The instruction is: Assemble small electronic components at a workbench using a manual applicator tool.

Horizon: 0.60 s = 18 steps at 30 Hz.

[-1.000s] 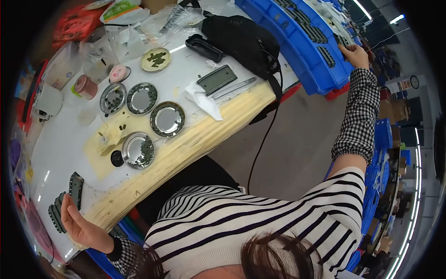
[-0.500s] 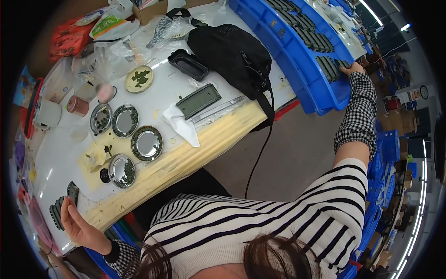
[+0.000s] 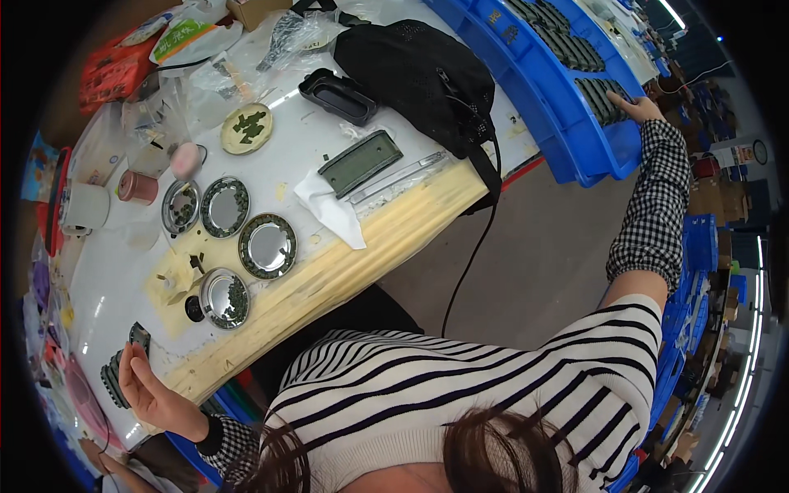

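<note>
Dark-green, plastic-looking ribbed strips (image 3: 598, 100) sit at two o'clock, rowed in a long blue plastic crate (image 3: 538, 103), presumably for steadiness; my right hand (image 3: 647, 109) reaches them, its fingers' grip unclear. At eight o'clock, my left hand (image 3: 160, 404) overlaps similar strips (image 3: 112, 383), grip also unclear.
</note>
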Each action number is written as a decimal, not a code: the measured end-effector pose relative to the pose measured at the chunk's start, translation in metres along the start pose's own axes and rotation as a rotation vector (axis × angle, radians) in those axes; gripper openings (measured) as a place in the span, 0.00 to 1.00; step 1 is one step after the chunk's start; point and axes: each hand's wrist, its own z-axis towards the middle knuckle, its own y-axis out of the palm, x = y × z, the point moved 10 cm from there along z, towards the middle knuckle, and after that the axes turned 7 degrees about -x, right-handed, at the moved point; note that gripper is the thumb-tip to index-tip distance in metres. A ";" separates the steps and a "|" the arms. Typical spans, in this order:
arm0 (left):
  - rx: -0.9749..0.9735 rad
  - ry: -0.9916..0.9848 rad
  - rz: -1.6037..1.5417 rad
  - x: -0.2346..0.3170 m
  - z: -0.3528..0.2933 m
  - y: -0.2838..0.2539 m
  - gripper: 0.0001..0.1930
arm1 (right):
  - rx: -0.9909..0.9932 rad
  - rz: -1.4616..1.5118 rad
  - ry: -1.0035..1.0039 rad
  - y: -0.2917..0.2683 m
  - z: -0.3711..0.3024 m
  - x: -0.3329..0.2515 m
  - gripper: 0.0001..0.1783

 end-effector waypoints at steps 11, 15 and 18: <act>0.006 0.026 0.009 -0.016 0.004 -0.014 0.15 | -0.128 0.005 -0.211 0.030 -0.098 -0.112 0.52; 0.012 0.017 -0.011 -0.021 0.001 -0.023 0.14 | -0.026 -0.035 -0.304 0.027 -0.067 -0.113 0.43; 0.014 0.024 -0.038 -0.028 0.000 -0.031 0.14 | 0.008 0.006 -0.342 0.027 -0.064 -0.122 0.43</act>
